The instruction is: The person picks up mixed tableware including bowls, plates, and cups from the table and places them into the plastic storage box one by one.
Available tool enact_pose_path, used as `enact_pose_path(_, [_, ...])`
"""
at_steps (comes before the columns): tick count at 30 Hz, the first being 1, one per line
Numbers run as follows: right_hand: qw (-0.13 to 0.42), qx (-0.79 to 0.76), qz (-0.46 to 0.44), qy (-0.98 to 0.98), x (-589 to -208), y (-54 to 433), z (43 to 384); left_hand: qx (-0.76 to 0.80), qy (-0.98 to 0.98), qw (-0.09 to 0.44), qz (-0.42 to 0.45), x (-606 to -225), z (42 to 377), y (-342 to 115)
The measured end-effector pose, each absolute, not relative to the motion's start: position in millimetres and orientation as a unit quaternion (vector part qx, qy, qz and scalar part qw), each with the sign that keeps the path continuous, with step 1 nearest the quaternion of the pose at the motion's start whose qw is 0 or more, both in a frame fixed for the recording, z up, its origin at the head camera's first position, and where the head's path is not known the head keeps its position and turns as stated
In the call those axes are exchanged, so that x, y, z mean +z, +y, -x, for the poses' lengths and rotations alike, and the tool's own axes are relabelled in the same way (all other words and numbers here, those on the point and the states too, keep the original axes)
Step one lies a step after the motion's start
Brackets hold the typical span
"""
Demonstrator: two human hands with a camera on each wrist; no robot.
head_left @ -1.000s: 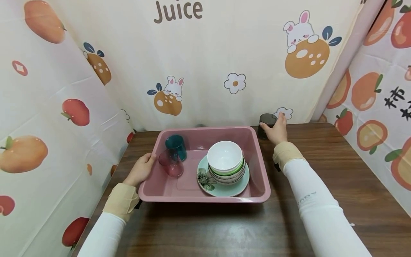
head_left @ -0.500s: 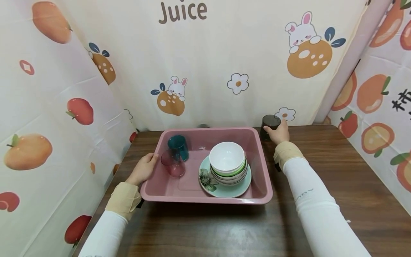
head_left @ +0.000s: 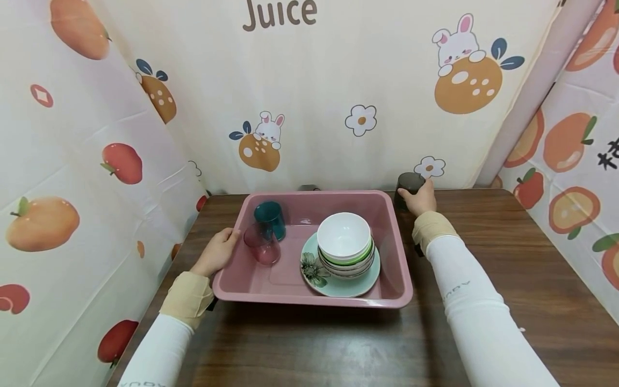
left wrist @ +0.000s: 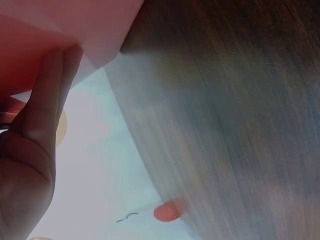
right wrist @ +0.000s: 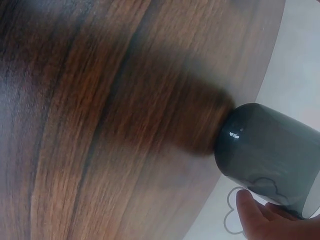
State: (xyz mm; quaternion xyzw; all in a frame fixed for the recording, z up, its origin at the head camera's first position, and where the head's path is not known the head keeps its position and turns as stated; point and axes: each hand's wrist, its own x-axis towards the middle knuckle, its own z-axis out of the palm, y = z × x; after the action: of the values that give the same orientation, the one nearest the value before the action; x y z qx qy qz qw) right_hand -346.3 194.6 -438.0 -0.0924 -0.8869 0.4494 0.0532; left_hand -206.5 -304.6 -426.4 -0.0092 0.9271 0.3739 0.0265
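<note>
My left hand point(head_left: 218, 252) grips the left rim of a pink plastic basin point(head_left: 309, 302); in the left wrist view its fingers point(left wrist: 47, 85) lie along the basin's outer wall. At the basin's back right corner, my right hand point(head_left: 419, 199) holds a dark grey see-through cup point(head_left: 409, 185). The right wrist view shows this cup point(right wrist: 265, 150) close over the wooden table, with fingertips point(right wrist: 245, 200) against its side. Inside the basin, a teal cup point(head_left: 269, 214) and a clear pink cup point(head_left: 263, 250) stand at the left.
A light green plate point(head_left: 314, 279) with a dark flower lies in the basin's right half. On it sits a stack of bowls, a white bowl point(head_left: 344, 236) uppermost. Wooden table point(head_left: 483, 242) surrounds the basin, and printed curtains point(head_left: 309, 97) rise behind and at both sides.
My right hand has closed its fingers and thumb round the grey cup. The head view has turned slightly to the right. My left hand stays on the basin's rim.
</note>
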Motion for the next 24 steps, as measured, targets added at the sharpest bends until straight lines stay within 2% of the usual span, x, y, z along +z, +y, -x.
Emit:
enact_pose_path(14, [0.084, 0.492, 0.080, -0.863, -448, 207, 346, 0.378, 0.925, 0.024, 0.008, -428, 209, -302])
enact_pose_path(20, [0.113, 0.512, 0.053, -0.850, -437, 211, 338, 0.374, 0.927, 0.026, 0.009, -427, 211, -301])
enact_pose_path(24, [0.112, 0.522, 0.032, -0.845, -425, 215, 334, 0.375, 0.927, 0.026, 0.009, -428, 211, -301])
